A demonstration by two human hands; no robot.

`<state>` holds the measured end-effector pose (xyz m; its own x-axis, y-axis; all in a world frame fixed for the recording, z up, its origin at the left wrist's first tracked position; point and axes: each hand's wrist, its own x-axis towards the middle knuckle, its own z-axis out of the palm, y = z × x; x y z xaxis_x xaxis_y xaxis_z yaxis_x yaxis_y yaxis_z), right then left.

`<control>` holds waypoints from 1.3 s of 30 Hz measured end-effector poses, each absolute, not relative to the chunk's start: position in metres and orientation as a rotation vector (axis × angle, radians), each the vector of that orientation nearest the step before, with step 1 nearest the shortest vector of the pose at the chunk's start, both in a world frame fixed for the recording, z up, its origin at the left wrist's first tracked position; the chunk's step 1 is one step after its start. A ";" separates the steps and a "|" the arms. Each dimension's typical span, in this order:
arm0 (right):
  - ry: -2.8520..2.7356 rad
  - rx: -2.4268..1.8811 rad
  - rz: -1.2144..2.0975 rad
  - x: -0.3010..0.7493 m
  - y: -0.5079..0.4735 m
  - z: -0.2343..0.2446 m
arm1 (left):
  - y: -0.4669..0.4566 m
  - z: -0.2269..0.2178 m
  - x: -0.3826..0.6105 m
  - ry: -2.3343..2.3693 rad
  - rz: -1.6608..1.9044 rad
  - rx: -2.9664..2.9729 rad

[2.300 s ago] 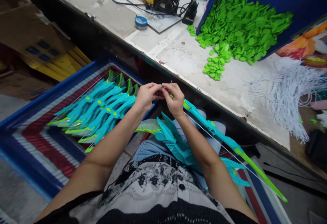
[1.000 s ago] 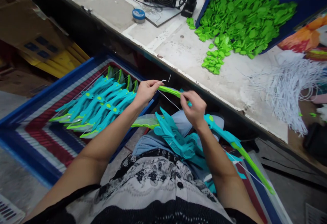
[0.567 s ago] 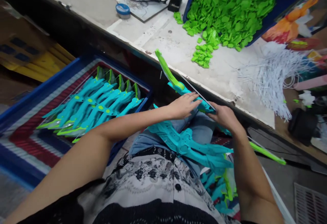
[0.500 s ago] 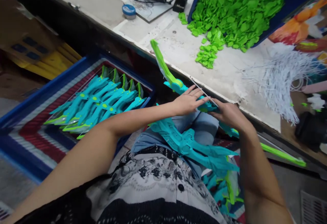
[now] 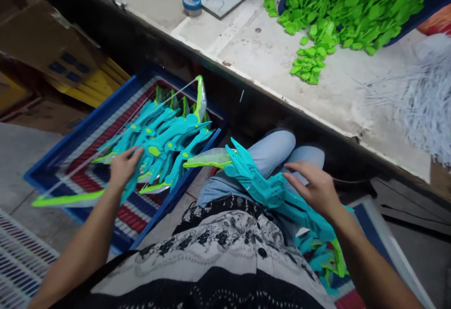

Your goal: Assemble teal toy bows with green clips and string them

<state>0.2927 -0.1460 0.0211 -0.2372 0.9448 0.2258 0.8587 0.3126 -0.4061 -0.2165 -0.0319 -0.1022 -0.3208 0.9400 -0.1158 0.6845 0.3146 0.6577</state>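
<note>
My left hand [image 5: 124, 170] is closed round a turquoise toy bow [image 5: 174, 133] with lime-green tips and a taut white string. That bow is over the blue crate [image 5: 82, 112] on my left, above several similar bows [image 5: 141, 123] laid side by side. Across my lap rests another turquoise bow [image 5: 243, 170], with a green-edged grey tip pointing left; a string on it cannot be made out. My right hand [image 5: 315, 189] hovers at this bow's middle, thumb and fingers apart, holding nothing. Whether its fingertips touch the bow is unclear.
Ahead runs a white worktable [image 5: 239, 46] with a heap of green plastic pieces [image 5: 338, 13], a round blue-lidded tin [image 5: 192, 3] and a bundle of white strings [image 5: 430, 102]. More turquoise and green parts [image 5: 324, 257] lie low at my right. Cardboard [image 5: 42, 41] stands far left.
My left hand has carried the strung bow from the table edge leftward to over the crate. My right hand has come off it and moved down to the bow on my lap.
</note>
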 end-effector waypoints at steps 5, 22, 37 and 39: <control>-2.361 -1.825 0.506 0.290 -0.187 -0.020 | -0.043 -0.205 -0.183 2.122 0.443 1.169; -1.632 -2.115 1.077 0.303 -0.181 -0.059 | -0.029 -0.033 -0.007 1.104 0.907 2.033; -1.763 -2.080 -0.040 0.390 -0.029 -0.017 | -0.028 -0.089 0.200 0.406 0.177 2.753; -1.642 -2.029 -0.114 0.398 0.032 -0.006 | -0.029 -0.091 0.204 0.409 0.164 2.750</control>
<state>0.3976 0.0320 -0.0065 0.2609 0.8874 0.3801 0.9314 -0.1278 -0.3408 0.2040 -0.0288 -0.0912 0.9516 0.3012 0.0612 0.2602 -0.8955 0.3609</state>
